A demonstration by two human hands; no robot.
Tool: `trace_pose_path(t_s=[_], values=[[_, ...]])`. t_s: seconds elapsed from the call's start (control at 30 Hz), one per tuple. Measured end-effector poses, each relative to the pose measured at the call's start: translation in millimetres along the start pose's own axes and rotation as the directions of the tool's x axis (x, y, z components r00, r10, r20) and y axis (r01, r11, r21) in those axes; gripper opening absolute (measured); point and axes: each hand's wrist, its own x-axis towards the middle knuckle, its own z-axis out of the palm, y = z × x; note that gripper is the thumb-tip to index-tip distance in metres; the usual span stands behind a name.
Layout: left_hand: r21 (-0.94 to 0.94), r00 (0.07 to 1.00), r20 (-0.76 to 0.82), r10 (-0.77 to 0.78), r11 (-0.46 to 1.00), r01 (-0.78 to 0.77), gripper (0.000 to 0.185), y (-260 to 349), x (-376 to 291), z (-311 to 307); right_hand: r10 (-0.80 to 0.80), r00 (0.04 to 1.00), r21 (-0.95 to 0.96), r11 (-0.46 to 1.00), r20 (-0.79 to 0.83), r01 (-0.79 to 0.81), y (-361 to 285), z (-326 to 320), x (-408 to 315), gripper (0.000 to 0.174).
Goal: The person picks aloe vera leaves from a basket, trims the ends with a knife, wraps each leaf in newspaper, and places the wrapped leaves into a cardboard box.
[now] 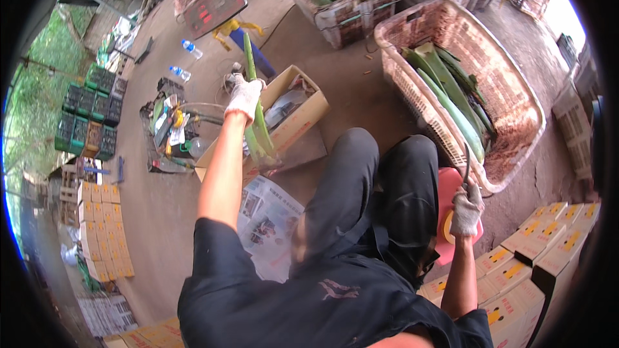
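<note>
In a white knit glove, my left hand [244, 96] grips a long, tapering green leaf [261, 130], thick like aloe. The leaf stands nearly on end beside an open cardboard box [302, 121], its pointed tip above my fist. Plastic and other loose items lie inside the box. My right hand [467, 210], gloved with bare fingertips, holds a thin, dark curved blade [467, 162] by its handle, which the fingers mostly hide. Next to that hand is a dirty white plastic crate [512, 92], with several long green leaves [452, 87] in it.
Newspaper [271, 227] lies by my legs. A pink stool [447, 193] is at my right. Another crate [355, 17] holds pale green produce. A digital scale display [215, 8], water bottles [192, 49] and a cluttered black crate [169, 125] stand ahead-left. Stacked cartons [512, 270] flank me.
</note>
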Motion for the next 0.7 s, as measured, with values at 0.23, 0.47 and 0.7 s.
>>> trace_pose_path(t_s=[0.23, 0.47, 0.7], values=[[0.207, 0.970, -0.204, -0.134, 0.962, 0.177, 0.112, -91, 108, 32, 0.109, 0.994, -0.127, 0.986, -0.030, -0.112, 9, -12, 6, 0.032], [0.466, 0.948, -0.231, -0.219, 0.830, 0.305, 0.102, -105, 125, 49, 0.227, 0.973, -0.243, 0.947, 0.042, -0.210, -17, 7, 23, 0.031], [0.287, 0.965, -0.257, 0.043, 0.957, 0.034, 0.061, -93, 95, 16, 0.115, 0.987, -0.160, 0.982, 0.111, -0.096, -31, 23, 39, 0.034]])
